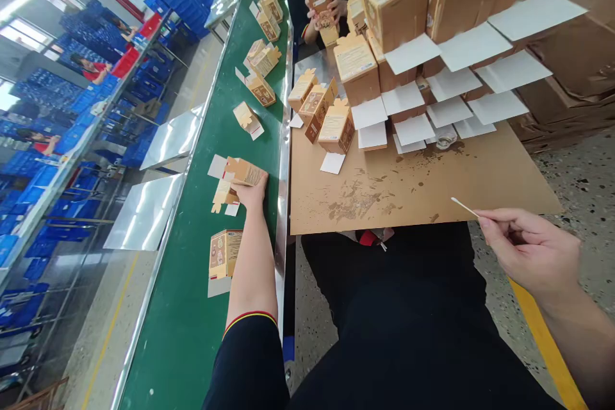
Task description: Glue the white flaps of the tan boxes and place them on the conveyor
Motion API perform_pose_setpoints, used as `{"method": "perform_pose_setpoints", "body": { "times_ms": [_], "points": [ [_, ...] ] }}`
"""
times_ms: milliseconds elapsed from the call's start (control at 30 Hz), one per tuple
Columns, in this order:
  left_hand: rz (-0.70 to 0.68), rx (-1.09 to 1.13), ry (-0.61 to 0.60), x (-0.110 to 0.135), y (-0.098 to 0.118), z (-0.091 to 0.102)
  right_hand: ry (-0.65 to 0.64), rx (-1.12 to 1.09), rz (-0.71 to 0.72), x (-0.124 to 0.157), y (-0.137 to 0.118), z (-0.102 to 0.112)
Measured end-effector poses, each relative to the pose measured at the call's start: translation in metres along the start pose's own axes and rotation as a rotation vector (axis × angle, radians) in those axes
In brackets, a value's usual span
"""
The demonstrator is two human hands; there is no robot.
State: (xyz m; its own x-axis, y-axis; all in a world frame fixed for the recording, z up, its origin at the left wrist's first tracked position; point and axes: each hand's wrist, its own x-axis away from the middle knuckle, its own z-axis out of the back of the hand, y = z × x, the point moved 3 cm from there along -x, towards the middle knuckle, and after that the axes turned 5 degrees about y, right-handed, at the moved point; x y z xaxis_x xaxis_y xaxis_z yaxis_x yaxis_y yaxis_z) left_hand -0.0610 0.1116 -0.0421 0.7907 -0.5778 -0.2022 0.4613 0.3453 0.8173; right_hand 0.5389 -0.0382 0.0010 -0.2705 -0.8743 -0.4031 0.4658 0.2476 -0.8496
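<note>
My left hand (pixel 250 193) reaches out over the green conveyor belt (pixel 192 320) and grips a small brown carton (pixel 245 171) with open white flaps. My right hand (pixel 526 246) hovers off the near right corner of the cardboard work board (pixel 408 192), pinching a thin white stick (pixel 464 206) between thumb and fingers. A flattened carton (pixel 225 254) lies on the belt beside my left forearm. Stacks of assembled brown cartons (pixel 356 67) with white flaps sticking out stand at the far side of the board.
More cartons (pixel 248 119) ride the belt further away. A person in dark clothing (pixel 323 3) sits across the board handling a carton. Glue stains spot the board. Large cardboard boxes (pixel 571 64) stand at right; blue crates (pixel 43 166) fill the racks at left.
</note>
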Motion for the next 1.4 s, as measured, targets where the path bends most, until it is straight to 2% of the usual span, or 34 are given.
{"method": "perform_pose_setpoints", "body": {
  "times_ms": [167,233,333,367,400,433,500,567,600,667,700,767,833,933,1033,1100,1167,1267,1333,1400],
  "points": [
    [-0.018,0.075,-0.081,0.010,0.004,0.010,0.050,0.015,-0.025,0.002,0.006,0.011],
    [-0.033,0.068,0.025,0.021,0.006,0.017,0.089,0.040,-0.015,0.002,0.004,0.018],
    [-0.102,0.015,0.291,0.041,0.011,0.028,0.145,0.097,-0.008,0.004,0.003,0.030],
    [-0.141,0.020,0.320,0.047,0.016,0.027,0.149,0.101,-0.003,0.004,0.003,0.032],
    [-0.187,0.049,0.300,0.053,0.024,0.022,0.139,0.092,0.006,0.003,0.003,0.032],
    [-0.234,0.099,0.232,0.059,0.034,0.012,0.118,0.070,0.016,0.002,0.003,0.030],
    [-0.273,0.225,-0.014,0.071,0.060,-0.024,0.064,0.015,0.020,-0.002,0.002,0.019],
    [-0.208,0.313,-0.301,0.086,0.091,-0.073,0.015,-0.030,0.009,-0.008,-0.002,0.002],
    [-0.153,0.332,-0.391,0.093,0.107,-0.097,-0.015,-0.044,0.000,-0.012,-0.005,-0.009],
    [-0.114,0.308,-0.506,0.107,0.135,-0.136,-0.084,-0.064,-0.007,-0.017,-0.014,-0.028],
    [-0.111,0.275,-0.536,0.114,0.146,-0.149,-0.115,-0.069,-0.007,-0.019,-0.017,-0.035],
    [-0.121,0.195,-0.582,0.125,0.158,-0.158,-0.146,-0.064,0.007,-0.024,-0.023,-0.040],
    [-0.140,0.143,-0.623,0.134,0.156,-0.144,-0.128,-0.023,0.029,-0.032,-0.023,-0.034],
    [-0.159,0.125,-0.640,0.138,0.132,-0.097,-0.080,0.128,0.049,-0.057,-0.014,-0.014],
    [-0.062,0.151,-0.662,0.136,0.103,-0.050,-0.103,0.298,0.084,-0.094,0.003,-0.003],
    [0.050,0.256,-0.737,0.139,0.090,-0.031,-0.185,0.366,0.111,-0.120,0.018,-0.011],
    [0.130,0.421,-0.821,0.148,0.086,-0.020,-0.265,0.412,0.138,-0.142,0.032,-0.028],
    [0.131,0.627,-0.878,0.166,0.087,-0.012,-0.338,0.440,0.179,-0.163,0.050,-0.053],
    [0.085,0.677,-0.863,0.178,0.088,-0.009,-0.368,0.450,0.186,-0.170,0.058,-0.059],
    [0.041,0.677,-0.833,0.188,0.089,-0.009,-0.388,0.457,0.189,-0.171,0.060,-0.055]
  ]
}}
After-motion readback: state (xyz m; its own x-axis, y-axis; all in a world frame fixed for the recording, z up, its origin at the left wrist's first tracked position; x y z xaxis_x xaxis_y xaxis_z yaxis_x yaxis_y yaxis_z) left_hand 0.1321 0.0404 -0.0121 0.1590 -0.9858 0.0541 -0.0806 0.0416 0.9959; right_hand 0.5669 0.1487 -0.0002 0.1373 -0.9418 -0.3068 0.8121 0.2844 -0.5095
